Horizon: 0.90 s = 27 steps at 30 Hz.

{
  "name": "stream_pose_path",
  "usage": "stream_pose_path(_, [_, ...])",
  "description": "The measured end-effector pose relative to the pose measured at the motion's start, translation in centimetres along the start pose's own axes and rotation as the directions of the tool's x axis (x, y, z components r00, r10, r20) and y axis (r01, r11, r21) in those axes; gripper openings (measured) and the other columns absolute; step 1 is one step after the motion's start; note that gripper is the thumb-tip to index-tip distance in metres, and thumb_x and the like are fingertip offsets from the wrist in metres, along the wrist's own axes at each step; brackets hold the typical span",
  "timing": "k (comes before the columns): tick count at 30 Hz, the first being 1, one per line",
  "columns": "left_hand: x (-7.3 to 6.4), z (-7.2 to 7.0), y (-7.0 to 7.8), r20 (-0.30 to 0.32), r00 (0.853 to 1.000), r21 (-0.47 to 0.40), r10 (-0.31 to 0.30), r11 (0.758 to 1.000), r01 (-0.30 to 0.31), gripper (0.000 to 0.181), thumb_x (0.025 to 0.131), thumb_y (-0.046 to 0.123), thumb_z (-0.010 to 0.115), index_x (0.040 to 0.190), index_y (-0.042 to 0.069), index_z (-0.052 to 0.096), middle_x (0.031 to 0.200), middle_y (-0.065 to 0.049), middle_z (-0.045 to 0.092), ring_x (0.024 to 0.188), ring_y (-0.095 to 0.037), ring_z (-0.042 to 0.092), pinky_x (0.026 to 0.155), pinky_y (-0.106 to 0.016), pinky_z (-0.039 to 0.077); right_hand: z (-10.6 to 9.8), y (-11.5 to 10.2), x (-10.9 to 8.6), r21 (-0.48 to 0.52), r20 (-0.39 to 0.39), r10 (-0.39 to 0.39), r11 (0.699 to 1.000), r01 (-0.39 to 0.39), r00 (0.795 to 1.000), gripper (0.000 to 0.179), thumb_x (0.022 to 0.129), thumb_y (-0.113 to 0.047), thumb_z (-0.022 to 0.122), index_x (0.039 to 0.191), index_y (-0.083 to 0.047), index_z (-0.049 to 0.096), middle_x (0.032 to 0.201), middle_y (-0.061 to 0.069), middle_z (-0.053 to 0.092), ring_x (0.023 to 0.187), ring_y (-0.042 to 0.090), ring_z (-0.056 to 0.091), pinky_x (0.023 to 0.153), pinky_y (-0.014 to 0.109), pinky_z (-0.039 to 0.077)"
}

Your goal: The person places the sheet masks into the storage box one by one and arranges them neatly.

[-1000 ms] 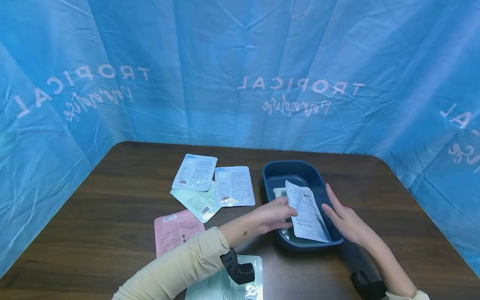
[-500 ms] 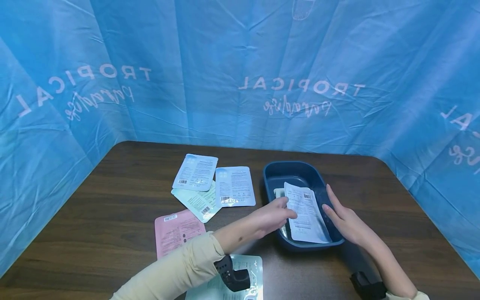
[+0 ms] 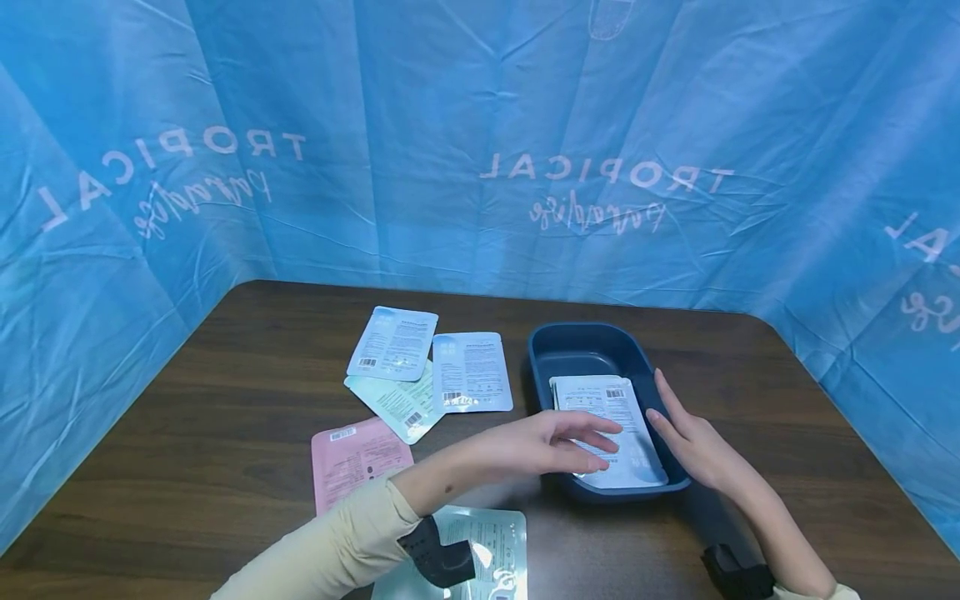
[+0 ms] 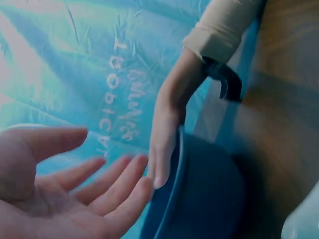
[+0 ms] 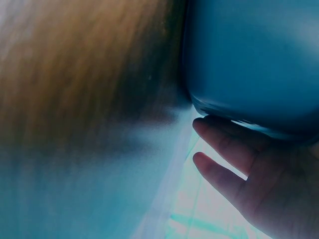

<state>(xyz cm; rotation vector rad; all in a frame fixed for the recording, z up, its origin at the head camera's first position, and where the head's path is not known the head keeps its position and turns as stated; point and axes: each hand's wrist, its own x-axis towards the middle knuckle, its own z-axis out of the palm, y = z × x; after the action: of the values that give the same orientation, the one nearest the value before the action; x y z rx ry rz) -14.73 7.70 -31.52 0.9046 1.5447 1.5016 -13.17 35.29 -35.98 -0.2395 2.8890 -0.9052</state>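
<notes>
A dark blue plastic bin [image 3: 543, 367] stands on the table, with a white sheet mask packet [image 3: 633, 454] lying flat in its near part. The pale edge of another packet shows beneath it. Above that packet, at the bin's left side, my left hand [image 3: 558, 442] hovers with fingers spread and nothing held. In the left wrist view the left fingers [image 4: 122, 191] reach toward the bin's wall. My right hand [image 3: 697, 442] lies against the bin's right side, its thumb over the rim and the fingers extended along the outside.
Left of the bin lie two light blue packets [image 3: 471, 375], with a pale green packet [image 3: 401, 404] partly under them. A pink packet [image 3: 356, 458] is nearer. A mint green packet [image 3: 491, 546] lies at the front, partly behind the left sleeve. A blue curtain [image 3: 420, 167] surrounds the wooden table [image 3: 187, 442].
My left hand has let go of the white packet, which now lies flat in the bin, and has opened and drawn back toward me. The right hand stays put.
</notes>
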Motion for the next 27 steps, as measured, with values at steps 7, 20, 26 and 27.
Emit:
stream_pose_path(7, [-4.2, -0.9, -0.2, -0.026, 0.993, 0.43, 0.117, 0.898, -0.094, 0.026, 0.089, 0.001, 0.061, 0.115, 0.002, 0.061, 0.093, 0.001, 0.065, 0.085, -0.002, 0.058, 0.082, -0.022, 0.046, 0.1, -0.1, 0.1, 0.013, 0.006, 0.011, 1.0, -0.011, 1.0, 0.069, 0.102, -0.034, 0.036, 0.148, -0.005, -0.007, 0.148, 0.031, 0.008, 0.127, 0.054, 0.019, 0.094, 0.066, 0.022])
stream_pose_path(20, [-9.6, -1.5, -3.7, -0.142, 0.984, 0.807, 0.109, 0.588, 0.051, 0.05, 0.082, 0.013, 0.073, 0.129, 0.011, 0.054, 0.121, 0.001, 0.055, 0.111, -0.011, 0.05, 0.092, -0.03, 0.041, 0.0, -0.1, 0.1, 0.025, 0.014, 0.006, 1.0, -0.006, 1.0, 0.069, 0.102, -0.034, 0.036, 0.148, -0.004, -0.007, 0.148, 0.031, 0.006, 0.128, 0.054, 0.017, 0.095, 0.066, 0.02])
stream_pose_path(26, [-11.0, -1.1, -4.4, -0.111, 0.993, 0.924, 0.044, 0.372, 0.087, 0.075, 0.067, 0.028, 0.085, 0.131, 0.013, 0.051, 0.118, 0.001, 0.053, 0.106, -0.012, 0.049, 0.086, -0.028, 0.043, -0.2, 0.0, 0.1, 0.029, 0.023, 0.024, 0.999, -0.024, 0.999, 0.07, 0.102, -0.036, 0.034, 0.148, -0.006, -0.009, 0.149, 0.03, 0.005, 0.128, 0.054, 0.016, 0.095, 0.067, 0.019])
stream_pose_path(27, [-11.1, -1.1, -4.4, -0.104, 0.994, 0.941, 0.037, 0.326, 0.087, 0.079, 0.064, 0.032, 0.086, 0.131, 0.011, 0.05, 0.117, 0.0, 0.053, 0.105, -0.013, 0.048, 0.085, -0.028, 0.042, -0.2, 0.0, 0.1, 0.029, 0.024, 0.024, 0.999, -0.025, 0.999, 0.07, 0.102, -0.036, 0.034, 0.148, -0.006, -0.009, 0.149, 0.03, 0.005, 0.128, 0.054, 0.016, 0.095, 0.067, 0.019])
